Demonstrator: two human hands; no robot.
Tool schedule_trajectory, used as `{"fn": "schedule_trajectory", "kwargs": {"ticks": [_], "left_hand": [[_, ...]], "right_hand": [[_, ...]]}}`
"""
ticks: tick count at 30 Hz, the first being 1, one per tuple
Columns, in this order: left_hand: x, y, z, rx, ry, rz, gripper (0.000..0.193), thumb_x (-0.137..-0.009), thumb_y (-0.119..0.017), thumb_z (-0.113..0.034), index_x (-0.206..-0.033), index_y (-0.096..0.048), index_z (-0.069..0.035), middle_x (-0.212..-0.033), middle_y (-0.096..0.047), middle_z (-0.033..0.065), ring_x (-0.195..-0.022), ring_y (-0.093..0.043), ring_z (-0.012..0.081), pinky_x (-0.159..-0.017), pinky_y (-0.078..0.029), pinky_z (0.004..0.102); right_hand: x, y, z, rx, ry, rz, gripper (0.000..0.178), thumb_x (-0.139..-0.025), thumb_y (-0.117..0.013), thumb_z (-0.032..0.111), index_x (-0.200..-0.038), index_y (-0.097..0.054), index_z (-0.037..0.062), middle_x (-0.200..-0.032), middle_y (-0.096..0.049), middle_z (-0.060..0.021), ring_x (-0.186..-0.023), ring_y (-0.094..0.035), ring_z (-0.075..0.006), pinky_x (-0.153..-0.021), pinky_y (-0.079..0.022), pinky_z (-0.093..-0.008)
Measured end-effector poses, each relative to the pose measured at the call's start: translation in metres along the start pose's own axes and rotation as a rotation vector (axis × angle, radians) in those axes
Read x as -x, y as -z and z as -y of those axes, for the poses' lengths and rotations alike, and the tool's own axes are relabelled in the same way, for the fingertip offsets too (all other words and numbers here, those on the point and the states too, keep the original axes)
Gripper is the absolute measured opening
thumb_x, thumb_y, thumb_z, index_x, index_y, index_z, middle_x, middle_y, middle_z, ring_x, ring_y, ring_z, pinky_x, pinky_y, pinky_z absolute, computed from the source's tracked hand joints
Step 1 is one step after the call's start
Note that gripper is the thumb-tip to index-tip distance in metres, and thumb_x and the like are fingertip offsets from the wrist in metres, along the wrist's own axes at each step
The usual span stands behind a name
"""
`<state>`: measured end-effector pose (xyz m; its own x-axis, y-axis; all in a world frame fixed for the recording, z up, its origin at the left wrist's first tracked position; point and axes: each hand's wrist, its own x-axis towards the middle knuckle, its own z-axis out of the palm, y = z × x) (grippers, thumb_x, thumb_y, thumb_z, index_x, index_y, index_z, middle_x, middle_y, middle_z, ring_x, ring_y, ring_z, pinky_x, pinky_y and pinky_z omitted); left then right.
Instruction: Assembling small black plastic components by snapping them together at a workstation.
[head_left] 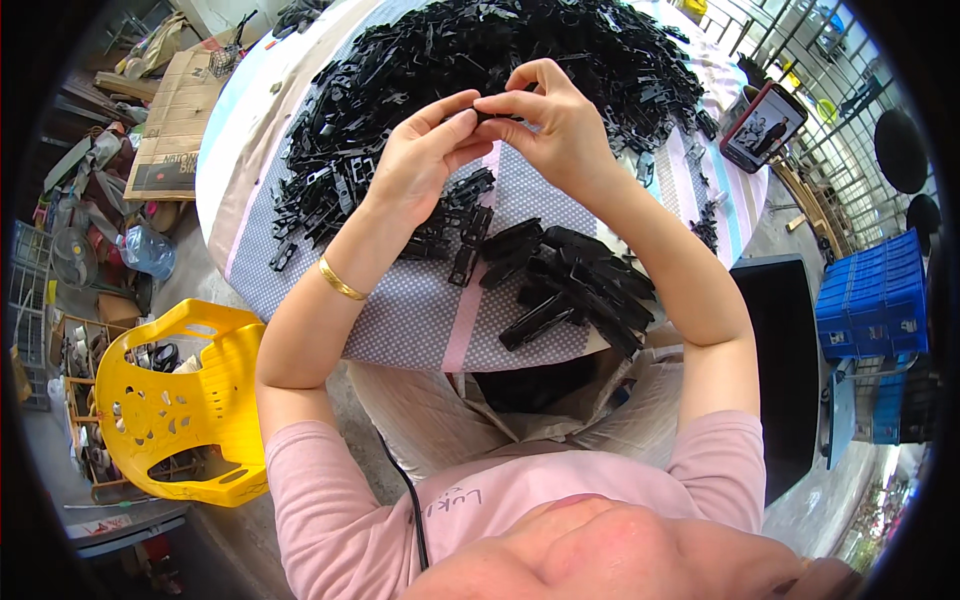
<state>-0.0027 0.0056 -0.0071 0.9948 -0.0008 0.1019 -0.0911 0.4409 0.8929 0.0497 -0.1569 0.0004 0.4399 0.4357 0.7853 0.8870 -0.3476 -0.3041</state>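
Observation:
Above the table my left hand [422, 155] and my right hand [562, 130] meet, fingertips pinched together on a small black plastic part [482, 114]. Fingers cover most of that part, so its shape is unclear. Behind them spreads a large heap of black plastic parts [400, 70]. Several loose black clip-like pieces [470, 235] lie below my hands on the patterned tablecloth [400, 325]. Between my forearms, close to the near table edge, rests a smaller pile of longer black pieces [580, 280].
A phone [764, 127] stands propped at the table's right edge. At the right are a black bin [785, 370] and a blue crate [872, 300]. A yellow plastic chair [235, 400] stands at the left, with a cardboard box [175, 125] and a water jug [148, 252] beyond.

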Motion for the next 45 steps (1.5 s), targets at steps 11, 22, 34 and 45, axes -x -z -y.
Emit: {"fn": "schedule_trajectory", "kwargs": {"ticks": [11, 22, 34, 45], "left_hand": [[0.006, -0.012, -0.005, -0.168, 0.050, 0.018, 0.031, -0.086, -0.053, -0.008, -0.113, -0.048, 0.006, -0.093, -0.059, 0.0124, -0.085, -0.063, 0.0229, -0.077, -0.052, 0.0304], [0.007, -0.011, 0.003, -0.091, 0.173, -0.035, 0.026, -0.090, -0.046, -0.009, -0.111, -0.048, 0.006, -0.098, -0.056, 0.0120, -0.090, -0.061, 0.0238, -0.081, -0.051, 0.0315], [0.008, -0.015, 0.002, 0.009, 0.089, -0.023, 0.027, -0.090, -0.041, -0.008, -0.111, -0.046, 0.008, -0.101, -0.056, 0.0164, -0.091, -0.060, 0.0241, -0.083, -0.050, 0.0310], [0.010, -0.018, 0.007, -0.286, 0.076, -0.059, 0.024, -0.089, -0.045, -0.008, -0.108, -0.050, 0.006, -0.100, -0.057, 0.0119, -0.090, -0.060, 0.0189, -0.084, -0.050, 0.0299]], "right_hand": [[-0.006, 0.080, -0.128, 0.829, -0.737, 0.229, 0.043, -0.070, -0.066, 0.044, -0.096, -0.062, 0.0099, -0.087, -0.065, -0.0078, -0.083, -0.062, -0.0235, -0.071, -0.047, -0.0326], [-0.019, 0.062, -0.098, -0.397, -0.702, 0.161, 0.029, -0.079, -0.062, 0.013, -0.105, -0.059, 0.0015, -0.089, -0.063, -0.0045, -0.075, -0.061, -0.0104, -0.065, -0.051, -0.0208], [-0.008, 0.010, -0.010, -0.350, -0.228, 0.162, 0.032, -0.075, -0.065, 0.004, -0.107, -0.058, 0.0037, -0.089, -0.062, -0.0067, -0.080, -0.062, -0.0127, -0.070, -0.051, -0.0244], [0.001, -0.008, -0.005, -0.036, 0.125, 0.045, 0.016, -0.074, -0.065, 0.006, -0.089, -0.062, -0.0005, -0.085, -0.063, -0.0123, -0.073, -0.064, -0.0207, -0.064, -0.051, -0.0270]]}}
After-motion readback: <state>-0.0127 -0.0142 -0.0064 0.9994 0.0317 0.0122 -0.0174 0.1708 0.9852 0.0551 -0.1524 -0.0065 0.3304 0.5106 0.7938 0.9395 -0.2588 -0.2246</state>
